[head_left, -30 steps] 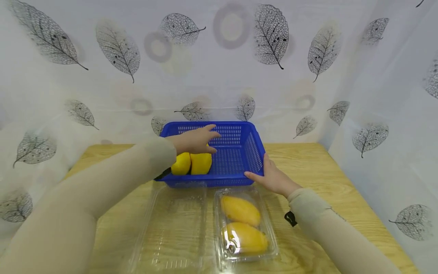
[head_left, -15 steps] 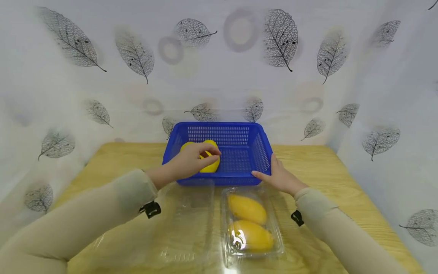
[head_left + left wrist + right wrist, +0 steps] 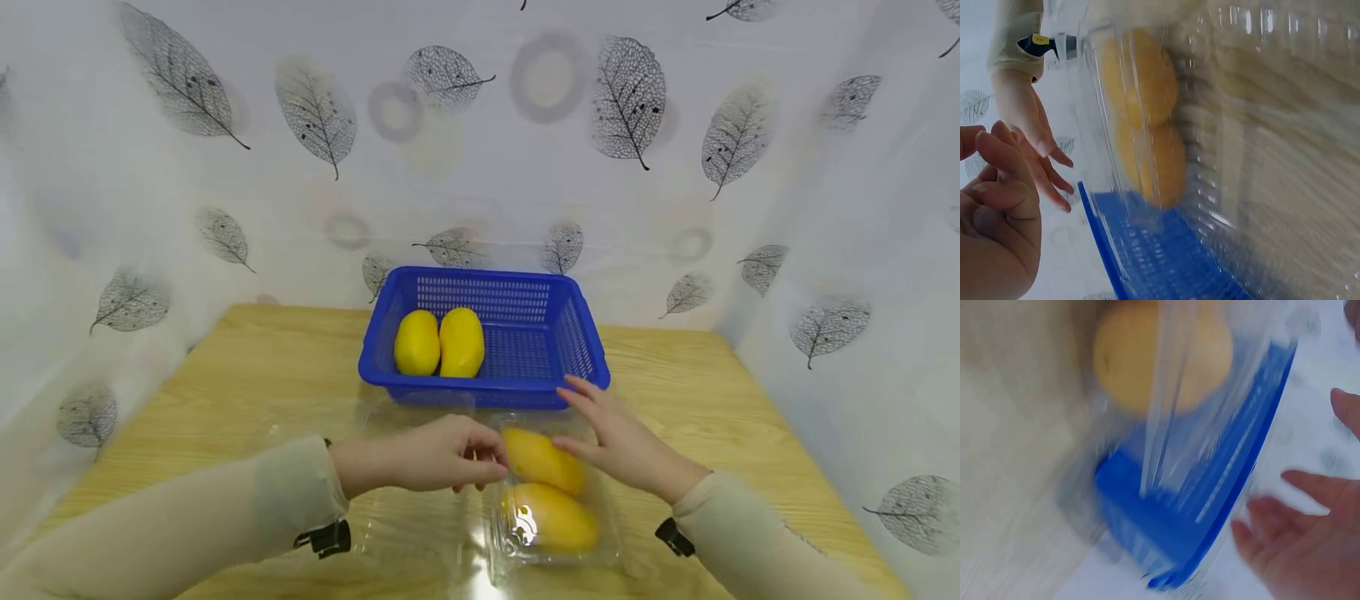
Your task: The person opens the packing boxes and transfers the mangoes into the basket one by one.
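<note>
Two yellow-orange mangoes lie in a clear plastic clamshell box in front of the blue basket. The box's clear lid is spread open to the left. My left hand hovers over the lid beside the box's left edge, fingers loosely bent and holding nothing. Over the box's far right corner is my right hand, fingers spread, close to the basket's front right corner. Inside the blue basket, at its left end, two yellow mangoes stand side by side.
The blue basket stands at the back of the wooden table, close to a leaf-patterned curtain. That curtain also encloses both sides. Each wrist carries a small black camera mount.
My left hand has come back from the mangoes in the basket to the lid, carrying nothing. My right hand has let go of the basket's right rim and moved over the box.
</note>
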The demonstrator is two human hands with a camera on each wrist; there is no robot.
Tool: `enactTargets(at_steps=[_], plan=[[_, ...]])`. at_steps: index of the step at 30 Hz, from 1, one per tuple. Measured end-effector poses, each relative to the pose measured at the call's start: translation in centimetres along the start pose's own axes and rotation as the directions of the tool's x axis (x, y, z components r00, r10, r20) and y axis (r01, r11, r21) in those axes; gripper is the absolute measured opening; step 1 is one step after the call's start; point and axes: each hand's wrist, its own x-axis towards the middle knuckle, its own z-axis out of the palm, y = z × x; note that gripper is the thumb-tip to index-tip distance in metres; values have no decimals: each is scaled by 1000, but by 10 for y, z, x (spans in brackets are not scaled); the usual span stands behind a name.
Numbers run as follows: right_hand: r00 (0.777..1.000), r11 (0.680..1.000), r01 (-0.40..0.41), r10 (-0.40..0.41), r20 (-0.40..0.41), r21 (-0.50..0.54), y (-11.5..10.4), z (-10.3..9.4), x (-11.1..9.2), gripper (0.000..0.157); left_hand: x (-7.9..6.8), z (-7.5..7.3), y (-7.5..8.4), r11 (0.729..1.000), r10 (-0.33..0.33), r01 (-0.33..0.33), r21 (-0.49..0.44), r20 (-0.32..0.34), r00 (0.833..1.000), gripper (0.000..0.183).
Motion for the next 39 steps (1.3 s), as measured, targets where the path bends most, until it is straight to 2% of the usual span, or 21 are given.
enactTargets(at_steps=[2, 5, 7, 10, 14, 19, 21, 24, 26, 30, 33, 35, 36, 37, 38, 39], plan=[[994, 994, 105, -105, 11, -17, -12, 8, -9, 58, 0, 5, -1, 997, 48, -48, 57, 6, 999, 11], [967, 968, 251, -250, 47, -18, -27, 19, -21, 45, 1, 14, -3, 979, 135, -136, 152, 21, 991, 14], [938, 940, 342, -341, 60, -7, -34, 25, -27, 36, 2, 19, -7, 962, 178, -181, 206, 33, 984, 13], [891, 893, 451, -450, 58, 0, -43, 33, -32, 26, 3, 24, -13, 946, 187, -196, 257, 60, 981, 11], [844, 844, 536, -534, 51, -23, -50, 39, -33, 22, 3, 25, -22, 932, 167, -186, 310, 87, 982, 10], [793, 787, 609, -605, 71, -98, -56, 42, -32, 34, 2, 23, -34, 929, 146, -169, 329, 93, 985, 11], [788, 778, 615, -609, 86, -129, -59, 42, -31, 38, 1, 22, -39, 924, 132, -152, 350, 81, 988, 12], [794, 778, 608, -599, 108, -158, -62, 43, -30, 40, -1, 21, -46, 894, 114, -136, 427, 77, 990, 14], [798, 780, 603, -592, 113, -171, -64, 45, -29, 38, -2, 21, -48, 853, 108, -136, 504, 84, 991, 14], [807, 780, 589, -581, 102, -212, -67, 48, -29, 34, -4, 25, -50, 710, 132, -171, 684, 109, 985, 10], [809, 773, 583, -579, 98, -250, -68, 49, -29, 31, -5, 30, -49, 531, 209, -233, 815, 141, 968, 7], [811, 771, 580, -577, 96, -264, -68, 50, -30, 29, -5, 33, -50, 435, 265, -262, 862, 155, 952, 8], [812, 770, 578, -576, 97, -269, -68, 51, -30, 28, -5, 35, -50, 398, 288, -270, 877, 160, 944, 10], [813, 770, 577, -575, 97, -272, -67, 52, -30, 28, -5, 36, -50, 376, 308, -277, 884, 162, 937, 10], [812, 769, 577, -576, 93, -277, -66, 53, -31, 27, -5, 38, -51, 388, 316, -279, 879, 158, 936, 10], [810, 767, 578, -580, 87, -279, -66, 54, -31, 26, -6, 39, -51, 423, 315, -281, 861, 151, 937, 9]])
